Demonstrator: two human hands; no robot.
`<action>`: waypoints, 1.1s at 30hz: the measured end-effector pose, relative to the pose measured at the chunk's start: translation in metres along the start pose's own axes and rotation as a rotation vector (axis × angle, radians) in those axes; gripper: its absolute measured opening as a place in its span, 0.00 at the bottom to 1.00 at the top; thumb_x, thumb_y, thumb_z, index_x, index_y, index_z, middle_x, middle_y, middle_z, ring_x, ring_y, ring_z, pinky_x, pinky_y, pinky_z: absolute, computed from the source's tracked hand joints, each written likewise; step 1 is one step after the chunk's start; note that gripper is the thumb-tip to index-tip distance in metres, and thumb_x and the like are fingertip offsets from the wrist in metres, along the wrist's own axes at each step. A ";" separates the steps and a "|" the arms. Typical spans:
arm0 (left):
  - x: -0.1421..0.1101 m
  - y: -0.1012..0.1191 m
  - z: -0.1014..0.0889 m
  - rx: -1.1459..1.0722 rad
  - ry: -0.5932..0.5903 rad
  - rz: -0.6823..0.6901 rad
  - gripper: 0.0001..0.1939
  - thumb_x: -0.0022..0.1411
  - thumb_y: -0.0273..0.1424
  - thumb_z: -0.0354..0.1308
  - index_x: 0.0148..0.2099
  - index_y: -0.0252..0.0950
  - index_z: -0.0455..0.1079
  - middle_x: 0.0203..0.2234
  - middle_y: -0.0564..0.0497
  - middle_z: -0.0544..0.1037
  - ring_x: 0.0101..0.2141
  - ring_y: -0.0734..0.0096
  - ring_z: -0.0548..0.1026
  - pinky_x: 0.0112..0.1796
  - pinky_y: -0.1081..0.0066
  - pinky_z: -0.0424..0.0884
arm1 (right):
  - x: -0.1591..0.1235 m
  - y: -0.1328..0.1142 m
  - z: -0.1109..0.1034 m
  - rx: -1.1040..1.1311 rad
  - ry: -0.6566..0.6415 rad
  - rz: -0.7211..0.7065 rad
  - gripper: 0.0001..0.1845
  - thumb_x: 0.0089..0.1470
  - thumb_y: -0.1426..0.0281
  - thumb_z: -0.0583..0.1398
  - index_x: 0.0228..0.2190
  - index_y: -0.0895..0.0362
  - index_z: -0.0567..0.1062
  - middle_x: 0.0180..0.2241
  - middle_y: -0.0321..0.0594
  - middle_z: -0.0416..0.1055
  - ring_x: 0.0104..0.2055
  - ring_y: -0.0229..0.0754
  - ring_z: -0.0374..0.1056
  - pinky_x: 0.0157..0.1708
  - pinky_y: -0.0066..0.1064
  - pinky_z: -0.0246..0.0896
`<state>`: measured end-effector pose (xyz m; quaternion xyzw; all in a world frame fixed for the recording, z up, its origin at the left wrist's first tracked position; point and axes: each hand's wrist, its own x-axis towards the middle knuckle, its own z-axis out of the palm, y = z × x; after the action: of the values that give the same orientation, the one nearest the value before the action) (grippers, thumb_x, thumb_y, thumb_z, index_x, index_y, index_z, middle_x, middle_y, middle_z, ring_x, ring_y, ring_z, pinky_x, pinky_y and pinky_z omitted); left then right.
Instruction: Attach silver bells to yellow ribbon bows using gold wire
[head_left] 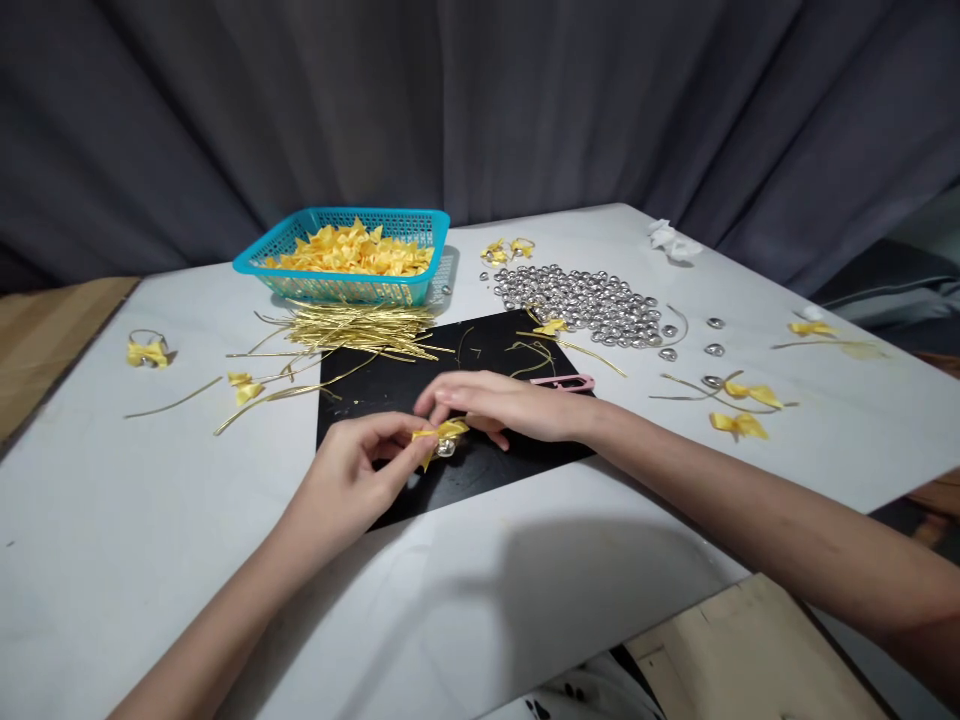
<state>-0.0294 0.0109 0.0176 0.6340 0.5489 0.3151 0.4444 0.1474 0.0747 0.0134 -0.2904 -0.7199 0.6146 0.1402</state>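
My left hand (364,465) pinches a yellow ribbon bow (442,430) between thumb and fingertips, low over a black mat (420,490). A shiny silver bead (446,447) sits at the bow's near side. My right hand (499,402) hovers just beyond and to the right of the bow, its fingers stretched out and apart from the thumb. Whether its fingertips touch the bow is hard to tell. Behind the right wrist, a pink-handled cutter (570,382) lies on the mat's right edge.
A blue basket (337,290) full of yellow bows stands at the back left, with gold twist ties (352,328) heaped before it. Silver beads (592,300) are spread at the back right. Loose bows (739,425) lie at right, and a beaded bow (148,352) at far left.
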 end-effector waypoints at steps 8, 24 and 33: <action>-0.003 0.003 -0.001 0.166 -0.132 0.054 0.11 0.56 0.36 0.55 0.30 0.35 0.74 0.22 0.50 0.76 0.24 0.71 0.70 0.22 0.76 0.61 | -0.005 -0.006 -0.025 -0.243 0.013 -0.042 0.22 0.51 0.57 0.58 0.21 0.64 0.68 0.17 0.31 0.58 0.19 0.25 0.46 0.18 0.21 0.40; 0.002 -0.006 -0.006 0.314 -0.183 0.072 0.15 0.60 0.39 0.51 0.31 0.34 0.72 0.23 0.50 0.74 0.25 0.71 0.69 0.25 0.75 0.61 | -0.052 -0.042 -0.089 -0.417 -0.012 0.044 0.15 0.53 0.64 0.57 0.21 0.62 0.70 0.19 0.34 0.63 0.20 0.26 0.52 0.20 0.23 0.44; 0.008 -0.012 -0.004 0.039 0.091 -0.072 0.14 0.53 0.40 0.57 0.29 0.32 0.71 0.21 0.52 0.72 0.23 0.74 0.67 0.25 0.76 0.61 | -0.088 -0.083 0.006 -0.519 -0.019 -0.076 0.11 0.59 0.72 0.50 0.31 0.59 0.71 0.28 0.34 0.70 0.28 0.28 0.62 0.27 0.20 0.53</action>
<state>-0.0364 0.0192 0.0080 0.6075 0.5970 0.3165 0.4176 0.1937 0.0116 0.1057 -0.2836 -0.8651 0.4064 0.0774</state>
